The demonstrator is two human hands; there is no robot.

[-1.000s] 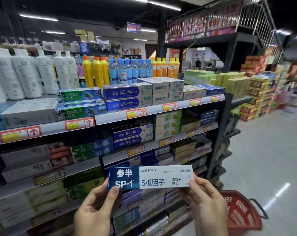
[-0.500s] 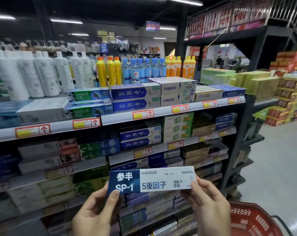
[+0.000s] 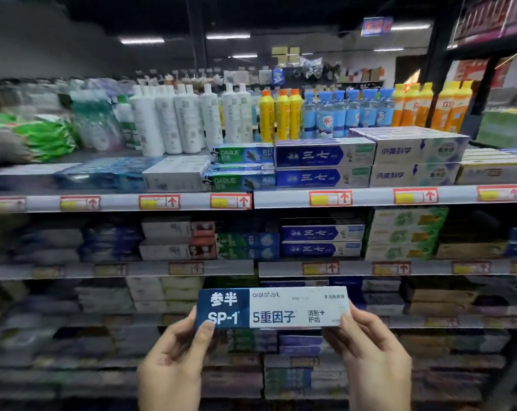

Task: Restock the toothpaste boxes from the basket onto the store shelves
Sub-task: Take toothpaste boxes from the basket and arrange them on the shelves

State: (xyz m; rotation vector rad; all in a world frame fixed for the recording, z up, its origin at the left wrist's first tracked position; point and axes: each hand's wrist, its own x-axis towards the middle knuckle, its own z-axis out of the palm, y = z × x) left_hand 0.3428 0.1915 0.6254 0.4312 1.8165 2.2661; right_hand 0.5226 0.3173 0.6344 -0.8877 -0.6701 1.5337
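Toothpaste box [image 3: 281, 308] held level before the lower shelves [image 3: 435, 321], label toward me. My left hand [image 3: 174, 363] pinches its blue end and my right hand [image 3: 372, 357] its white end, fingers [image 3: 206, 330] clamped on it. I judge this the placing step, slot not yet chosen. Next I must find the matching row, which blur hides from me, then slide the box in flat.
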